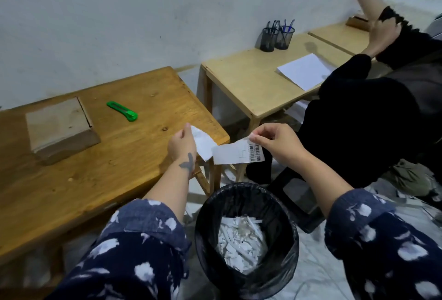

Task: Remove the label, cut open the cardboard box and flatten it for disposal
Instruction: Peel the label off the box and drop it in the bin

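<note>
A white shipping label is torn in two above the bin. My left hand (182, 144) pinches the plain piece (203, 143). My right hand (275, 143) pinches the piece with the barcode (239, 155) by its top corner. The two pieces overlap slightly between my hands. The flat brown cardboard box (59, 127) lies closed on the left of the wooden table (124, 156). A green box cutter (122, 111) rests on the table beyond the box, to its right, with no hand near it.
A black-lined waste bin (246, 235) holding several white paper scraps stands on the floor below my hands. A lighter table (258, 84) to the right carries white sheets (305, 71) and two pen holders (277, 36). Another person in black (373, 118) sits at right.
</note>
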A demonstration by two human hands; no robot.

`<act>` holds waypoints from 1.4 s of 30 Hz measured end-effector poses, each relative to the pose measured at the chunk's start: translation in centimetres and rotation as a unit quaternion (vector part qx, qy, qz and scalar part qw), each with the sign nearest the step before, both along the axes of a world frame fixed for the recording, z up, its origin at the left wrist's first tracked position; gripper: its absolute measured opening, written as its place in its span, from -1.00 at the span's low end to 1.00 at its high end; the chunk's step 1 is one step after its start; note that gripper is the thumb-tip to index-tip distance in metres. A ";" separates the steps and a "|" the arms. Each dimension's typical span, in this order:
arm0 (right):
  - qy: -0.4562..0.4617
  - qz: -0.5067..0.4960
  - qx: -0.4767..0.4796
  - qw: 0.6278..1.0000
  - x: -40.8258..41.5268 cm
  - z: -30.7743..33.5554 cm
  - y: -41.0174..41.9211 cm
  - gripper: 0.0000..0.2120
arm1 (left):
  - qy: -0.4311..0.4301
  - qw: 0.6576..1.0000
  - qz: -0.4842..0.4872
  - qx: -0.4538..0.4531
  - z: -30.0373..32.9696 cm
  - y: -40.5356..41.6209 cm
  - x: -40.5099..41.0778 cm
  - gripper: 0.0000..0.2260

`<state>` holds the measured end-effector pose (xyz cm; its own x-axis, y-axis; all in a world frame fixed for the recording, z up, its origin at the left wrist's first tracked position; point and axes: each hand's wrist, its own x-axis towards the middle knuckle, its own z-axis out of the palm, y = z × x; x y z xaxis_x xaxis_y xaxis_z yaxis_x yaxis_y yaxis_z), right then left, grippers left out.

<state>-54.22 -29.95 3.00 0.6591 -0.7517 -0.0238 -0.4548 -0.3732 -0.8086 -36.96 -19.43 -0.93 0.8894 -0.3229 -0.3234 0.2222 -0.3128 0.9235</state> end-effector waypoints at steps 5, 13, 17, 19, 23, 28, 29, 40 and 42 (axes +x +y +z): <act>-0.007 -0.008 0.017 1.000 -0.3 -0.6 -1.5 -0.92 | 0.013 0.972 -0.231 -0.037 -0.4 -1.4 -3.7 -0.75; 0.075 -0.109 -0.191 0.973 0.3 -2.3 -1.5 -0.79 | 0.067 0.981 -0.164 -0.078 -0.3 -2.4 -5.3 -0.83; 0.088 -0.096 -0.251 0.959 1.2 -3.7 0.6 -0.72 | 0.148 0.975 -0.108 -0.129 -0.2 -3.0 -5.4 -0.82; 0.100 -0.084 -0.174 0.976 1.6 -4.1 1.0 -0.67 | 0.155 0.973 -0.097 -0.139 0.2 -3.2 -5.5 -0.86; 0.054 -0.101 -0.008 0.993 2.1 -3.4 0.7 -0.82 | 0.102 0.983 -0.079 -0.134 0.3 -3.3 -5.5 -0.94; 0.029 -0.069 0.059 0.995 2.3 -2.5 -0.1 -0.71 | -0.181 0.967 -0.174 0.052 -0.4 -2.8 -5.4 -0.73; 0.029 -0.064 0.060 0.996 2.2 -2.3 -0.2 -0.70 | -0.223 0.950 -0.196 0.092 -0.2 -2.9 -5.5 -0.64; 0.160 0.019 -0.106 0.981 1.3 -2.0 -0.5 -0.85 | -0.432 0.823 -0.328 0.166 1.1 -2.8 -3.8 -0.83; 0.161 0.019 -0.121 0.979 1.2 -1.5 -0.8 -0.90 | -0.431 0.823 -0.325 0.176 0.8 -3.0 -3.9 -0.82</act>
